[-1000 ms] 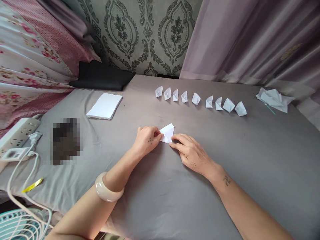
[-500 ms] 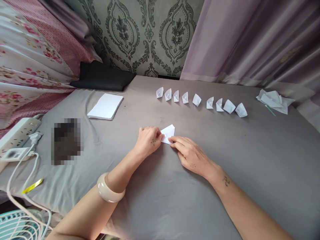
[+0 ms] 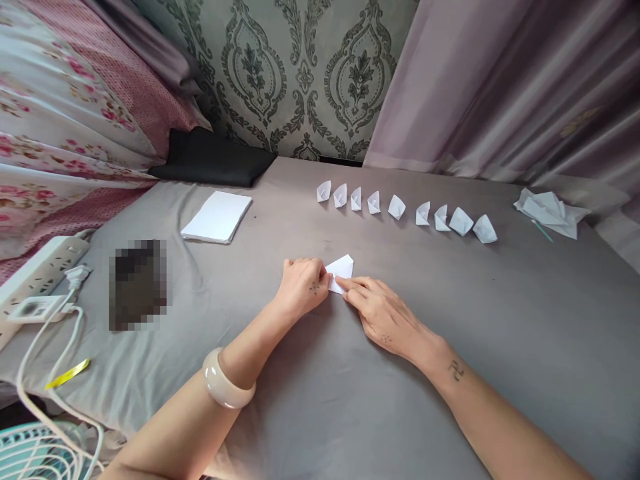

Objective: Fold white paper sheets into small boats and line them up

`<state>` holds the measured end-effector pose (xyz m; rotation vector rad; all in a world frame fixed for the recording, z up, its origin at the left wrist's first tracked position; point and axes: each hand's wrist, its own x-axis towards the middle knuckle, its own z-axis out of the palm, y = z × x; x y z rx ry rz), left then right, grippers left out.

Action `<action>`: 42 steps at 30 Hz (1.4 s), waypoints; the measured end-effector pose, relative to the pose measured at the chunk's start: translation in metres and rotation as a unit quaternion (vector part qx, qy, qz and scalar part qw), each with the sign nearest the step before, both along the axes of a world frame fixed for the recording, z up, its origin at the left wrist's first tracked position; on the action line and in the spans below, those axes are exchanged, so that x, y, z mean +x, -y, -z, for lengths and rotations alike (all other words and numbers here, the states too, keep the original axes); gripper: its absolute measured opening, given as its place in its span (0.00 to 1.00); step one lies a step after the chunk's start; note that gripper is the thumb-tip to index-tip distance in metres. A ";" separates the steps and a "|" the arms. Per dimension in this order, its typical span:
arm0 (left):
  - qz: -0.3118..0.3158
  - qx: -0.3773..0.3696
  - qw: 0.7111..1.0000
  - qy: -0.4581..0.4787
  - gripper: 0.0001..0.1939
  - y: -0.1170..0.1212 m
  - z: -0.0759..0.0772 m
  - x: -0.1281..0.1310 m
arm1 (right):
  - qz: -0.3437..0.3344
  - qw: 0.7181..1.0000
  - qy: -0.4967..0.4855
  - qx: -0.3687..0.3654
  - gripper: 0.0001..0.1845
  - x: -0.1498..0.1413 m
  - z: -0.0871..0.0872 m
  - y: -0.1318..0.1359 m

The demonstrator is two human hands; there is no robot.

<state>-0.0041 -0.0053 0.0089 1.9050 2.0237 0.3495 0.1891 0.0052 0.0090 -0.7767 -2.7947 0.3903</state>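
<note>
A small folded white paper (image 3: 341,268) lies on the grey sheet (image 3: 350,373) in the middle. My left hand (image 3: 303,287) is curled, its fingertips pinching the paper's left edge. My right hand (image 3: 381,315) presses its fingertips on the paper's lower edge, fingers together and laid flat. Behind them, a row of several finished folded paper pieces (image 3: 405,211) stands across the sheet.
A stack of white sheets (image 3: 218,217) lies at the back left, with a black cushion (image 3: 213,158) behind it. Crumpled paper scraps (image 3: 549,208) sit far right. A power strip (image 3: 35,275) with cable and a blurred dark object (image 3: 138,285) are at the left; a fan grille (image 3: 30,453) is below.
My right fingertips have slid left along the paper's lower edge, closer to my left hand. The view has shifted slightly.
</note>
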 end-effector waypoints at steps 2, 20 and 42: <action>-0.002 -0.001 1.000 0.005 0.11 0.000 -0.002 0.000 | -0.011 0.999 0.034 0.011 0.21 -0.001 -0.003 -0.001; 0.127 0.128 0.974 -0.138 0.15 0.051 -0.015 0.009 | 0.022 0.997 0.048 0.057 0.19 -0.010 -0.001 0.007; 0.121 0.130 0.974 -0.141 0.33 0.078 0.017 0.018 | 0.026 0.997 0.028 0.069 0.23 -0.010 0.005 0.006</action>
